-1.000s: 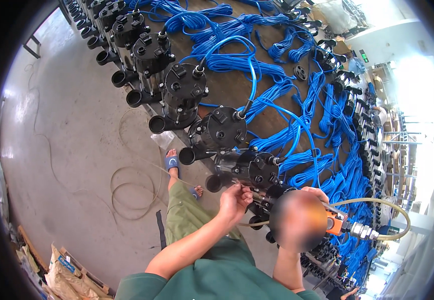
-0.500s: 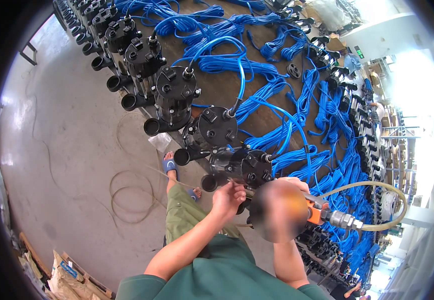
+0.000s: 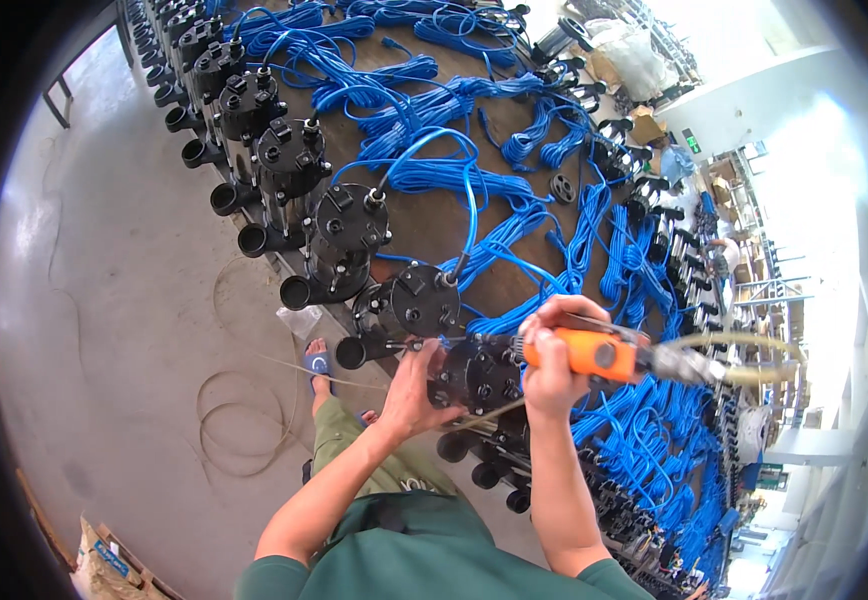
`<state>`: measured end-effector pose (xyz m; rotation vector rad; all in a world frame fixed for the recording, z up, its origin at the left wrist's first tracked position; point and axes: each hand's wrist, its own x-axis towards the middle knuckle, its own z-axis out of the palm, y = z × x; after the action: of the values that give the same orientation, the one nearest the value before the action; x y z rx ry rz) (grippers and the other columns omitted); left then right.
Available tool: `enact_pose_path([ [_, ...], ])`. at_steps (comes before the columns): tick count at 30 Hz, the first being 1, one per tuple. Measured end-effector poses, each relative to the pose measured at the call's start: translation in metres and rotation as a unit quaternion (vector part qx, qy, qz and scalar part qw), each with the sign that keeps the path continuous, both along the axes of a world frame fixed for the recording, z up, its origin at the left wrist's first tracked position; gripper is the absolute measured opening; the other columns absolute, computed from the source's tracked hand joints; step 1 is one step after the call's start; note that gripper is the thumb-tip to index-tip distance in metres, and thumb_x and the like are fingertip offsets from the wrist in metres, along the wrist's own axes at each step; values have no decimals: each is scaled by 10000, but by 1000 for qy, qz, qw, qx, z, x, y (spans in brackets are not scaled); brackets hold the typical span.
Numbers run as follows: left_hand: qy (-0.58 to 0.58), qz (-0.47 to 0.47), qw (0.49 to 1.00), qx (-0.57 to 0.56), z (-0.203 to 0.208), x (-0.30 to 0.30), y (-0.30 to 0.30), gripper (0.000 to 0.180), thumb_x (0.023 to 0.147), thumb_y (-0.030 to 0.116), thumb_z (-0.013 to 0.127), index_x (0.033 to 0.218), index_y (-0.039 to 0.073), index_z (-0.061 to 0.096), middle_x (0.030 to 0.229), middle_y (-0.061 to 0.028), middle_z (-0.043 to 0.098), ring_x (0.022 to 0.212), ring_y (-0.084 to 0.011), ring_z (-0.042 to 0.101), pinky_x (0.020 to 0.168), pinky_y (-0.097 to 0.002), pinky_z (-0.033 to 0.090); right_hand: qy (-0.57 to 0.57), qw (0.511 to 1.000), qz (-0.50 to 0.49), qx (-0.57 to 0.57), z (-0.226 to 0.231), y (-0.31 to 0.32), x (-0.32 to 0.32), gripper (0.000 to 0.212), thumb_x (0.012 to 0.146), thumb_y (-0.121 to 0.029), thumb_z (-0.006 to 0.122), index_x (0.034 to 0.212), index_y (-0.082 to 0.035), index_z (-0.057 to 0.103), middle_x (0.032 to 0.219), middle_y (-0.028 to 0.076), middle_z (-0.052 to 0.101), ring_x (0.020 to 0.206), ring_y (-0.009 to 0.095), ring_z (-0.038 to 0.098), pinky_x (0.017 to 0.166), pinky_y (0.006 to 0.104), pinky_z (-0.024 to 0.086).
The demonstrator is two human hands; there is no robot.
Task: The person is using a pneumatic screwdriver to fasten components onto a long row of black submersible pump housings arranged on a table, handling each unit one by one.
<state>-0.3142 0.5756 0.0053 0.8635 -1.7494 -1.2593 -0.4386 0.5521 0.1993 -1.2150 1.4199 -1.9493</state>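
Observation:
My left hand point(image 3: 412, 398) is curled round the side of a black pump point(image 3: 479, 378), its thumb and fingers spread over the casing. In my right hand point(image 3: 552, 372) is an orange air screwdriver point(image 3: 594, 354), held level with its front end toward the pump's top. Whether its tip touches a screw is too small to tell. A yellowish air hose point(image 3: 754, 372) joins the tool's rear through a metal fitting, blurred by motion. Just beyond my left hand stands another black pump point(image 3: 422, 300), with a round outlet point(image 3: 351, 352) at its side.
More black pumps point(image 3: 292, 157) line the table's left edge, each with a cable. Coiled blue cables point(image 3: 494, 190) cover much of the brown tabletop point(image 3: 434, 240). A thin hose point(image 3: 244, 425) loops on the floor. Further units point(image 3: 669, 215) stand along the far edge.
My left hand has shifted left and opened wider around the pump. The right hand has raised the air screwdriver, now more level. The whole view has shifted slightly.

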Motion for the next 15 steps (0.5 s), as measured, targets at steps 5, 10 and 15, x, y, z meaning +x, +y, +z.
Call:
enact_pose_path([
  [5,15,-112,991,67,1,-4,-21,1136,533,234,939,1487,37,356,1363,-191,518,1169,-348,583,983,-411,496,60,998,-7,29,-36,-9,-12,299,823,91,580,1110,10,562,933,104,656,712,129,626,661,262,545],
  [10,52,-95,994,14,-5,-5,-21,1121,528,238,926,1482,25,378,1381,-204,511,1242,-353,558,1041,-410,481,56,998,-15,19,-31,-13,-6,353,825,89,589,1171,17,569,961,106,664,716,128,631,646,262,547],
  [15,52,-65,996,31,-12,-6,-14,1121,530,244,921,1485,21,379,1402,-223,504,1279,-373,538,1093,-433,451,-52,995,73,-47,5,11,21,286,844,10,591,1127,39,563,957,127,652,673,128,606,592,243,504],
])
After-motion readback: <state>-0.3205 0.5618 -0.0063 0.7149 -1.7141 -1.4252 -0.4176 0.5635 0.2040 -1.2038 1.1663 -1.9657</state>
